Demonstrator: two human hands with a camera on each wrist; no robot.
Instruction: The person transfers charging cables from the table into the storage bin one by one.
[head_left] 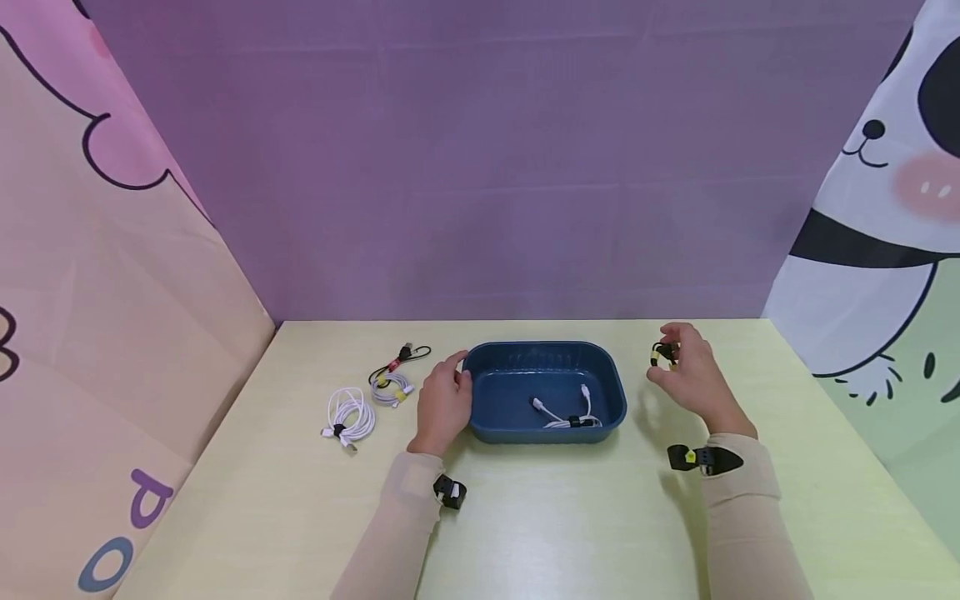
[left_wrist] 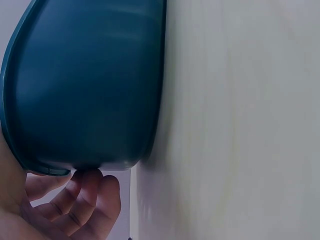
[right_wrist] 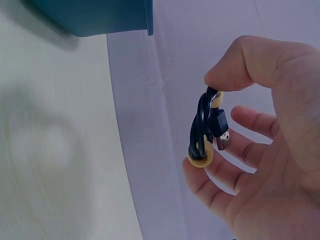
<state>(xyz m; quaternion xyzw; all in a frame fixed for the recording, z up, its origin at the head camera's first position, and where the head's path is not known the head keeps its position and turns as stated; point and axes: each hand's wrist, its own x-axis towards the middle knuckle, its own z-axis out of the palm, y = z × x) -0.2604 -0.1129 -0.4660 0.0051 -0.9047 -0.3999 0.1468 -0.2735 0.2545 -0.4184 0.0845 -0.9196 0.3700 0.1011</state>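
Observation:
A blue plastic bin (head_left: 547, 435) stands in the middle of the table. At its left end my left hand (head_left: 442, 404) grips the rim; in the left wrist view, the fingers (left_wrist: 92, 197) curl against the outside of the bin (left_wrist: 90, 85). Inside lies a white cable (head_left: 573, 419) bundled with a black tie. Right of the bin, my right hand (head_left: 693, 375) holds a coiled black USB cable (head_left: 663, 353) above the table. The right wrist view shows this black cable (right_wrist: 202, 125) with yellow ties, pinched between thumb and fingers, its metal plug exposed.
Left of the bin lie a coiled white cable (head_left: 351, 417) with a black tie, a pale coiled cable (head_left: 392, 389) with yellow ties, and a black cable (head_left: 401, 360) with a red tie. A purple backdrop (head_left: 510, 167) rises behind the table (head_left: 540, 525), with printed panels on both sides.

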